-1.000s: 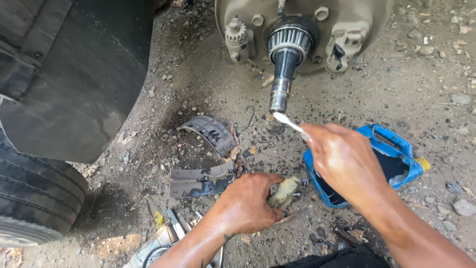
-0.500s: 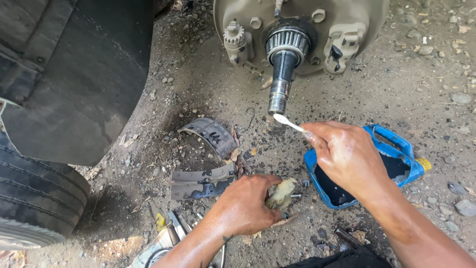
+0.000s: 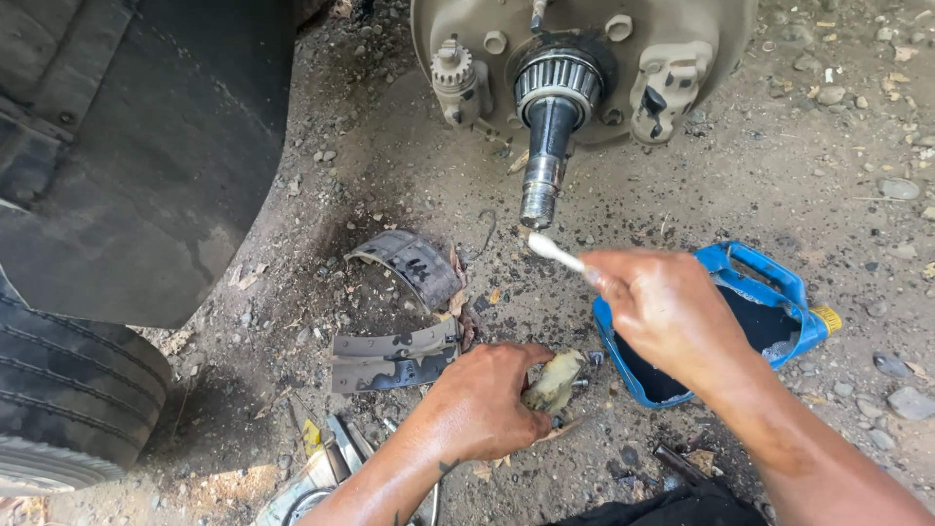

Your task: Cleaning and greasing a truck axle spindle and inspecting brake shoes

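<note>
Both forearms come up from the bottom edge, bare and grimy. Left hand sits low, palm down, fingers curled round to the right in a loose grip. Right hand is higher and further out, knuckles up, fingers bunched in a pinch at its upper left, wrist angled down to the right.

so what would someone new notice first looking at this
Probably the bare wheel hub at the top, its greasy spindle jutting out toward the camera above the dirt ground. Just below, the right hand holds a thin white stick near the spindle tip, over a cut-open blue jug with dark liquid inside. The left hand rests on a grimy part, with two worn brake shoes lying to its left.
</note>
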